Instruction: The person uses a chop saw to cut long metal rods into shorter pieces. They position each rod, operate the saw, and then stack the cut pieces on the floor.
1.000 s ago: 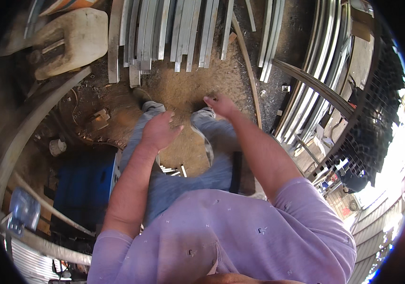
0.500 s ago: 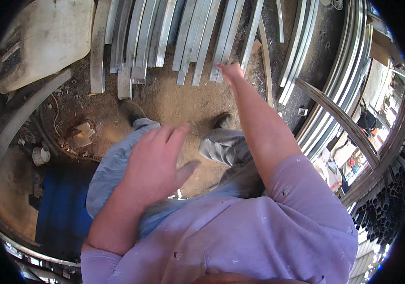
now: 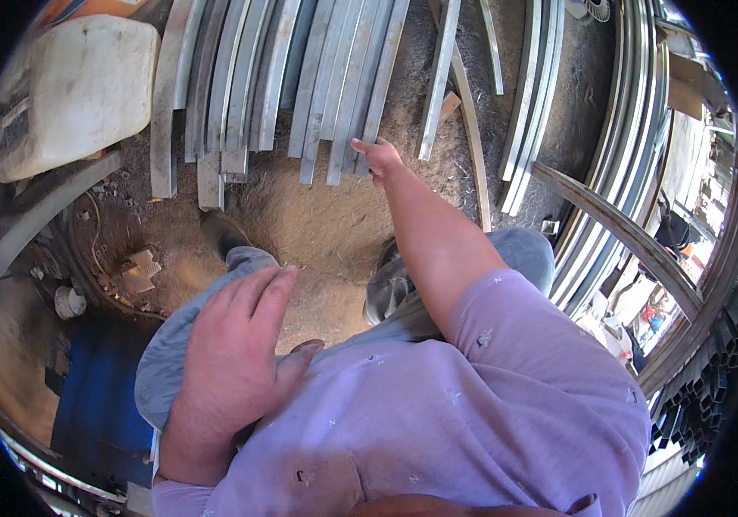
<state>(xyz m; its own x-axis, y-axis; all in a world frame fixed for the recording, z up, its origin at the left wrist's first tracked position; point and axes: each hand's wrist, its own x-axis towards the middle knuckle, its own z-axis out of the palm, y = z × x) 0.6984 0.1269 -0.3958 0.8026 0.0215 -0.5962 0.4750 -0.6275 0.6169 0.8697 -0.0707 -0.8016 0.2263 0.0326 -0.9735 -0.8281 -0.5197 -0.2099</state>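
1. Right hand (image 3: 377,158) stretched forward and down to the near ends of a row of grey metal strips (image 3: 334,95) lying on the sandy ground (image 3: 326,224); fingertips touch or pinch the end of one strip, cannot tell if the grip is closed.
2. Strips lie side by side, running from the far edge of the ground toward the person, and the near ends are uneven.
3. Left hand (image 3: 235,353) rests flat on the left knee, on blue-grey trousers (image 3: 171,345); fingers together and pointing forward, thumb out to the side, holding nothing.
4. Two dark shoes (image 3: 222,233) stand on the sand just short of the strip ends, and the right one is mostly hidden by the right forearm.
5. Lilac shirt (image 3: 472,405) fills the near side of the view.
6. White plastic canister (image 3: 76,90) lies at the far left corner of the ground, beside the strips.
7. More long curved metal profiles (image 3: 619,129) are stacked along the right edge, and one bent rusty bar (image 3: 619,228) crosses in front of them.
8. Blue crate-like thing (image 3: 102,388) sits at the near left, partly hidden by the left leg.
9. Small scraps and a pale round lid (image 3: 67,302) lie on the dirt at the left.
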